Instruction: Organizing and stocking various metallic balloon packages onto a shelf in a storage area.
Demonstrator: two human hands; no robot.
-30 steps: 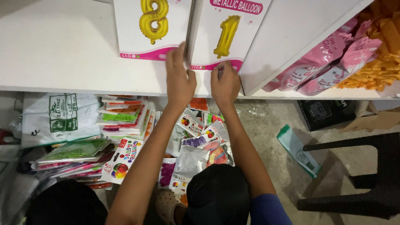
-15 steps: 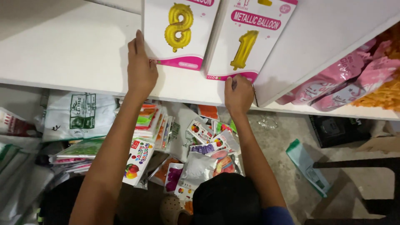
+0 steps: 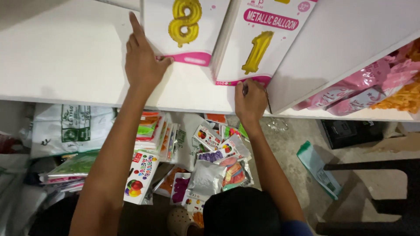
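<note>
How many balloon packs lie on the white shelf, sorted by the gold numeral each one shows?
Pack with the gold eight-shaped balloon, under the left hand: 1
Pack with the gold one-shaped balloon, its lower edge at the right hand: 1
Total: 2

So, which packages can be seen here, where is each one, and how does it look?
Gold figure-eight balloon pack: on the white shelf, flat, white with a pink band; left hand touches it.
Gold figure-one balloon pack: beside it, white and pink; right hand at its lower edge.
Pink foil packs: right, under a white board.
Small colourful balloon packets: floor below.
</note>
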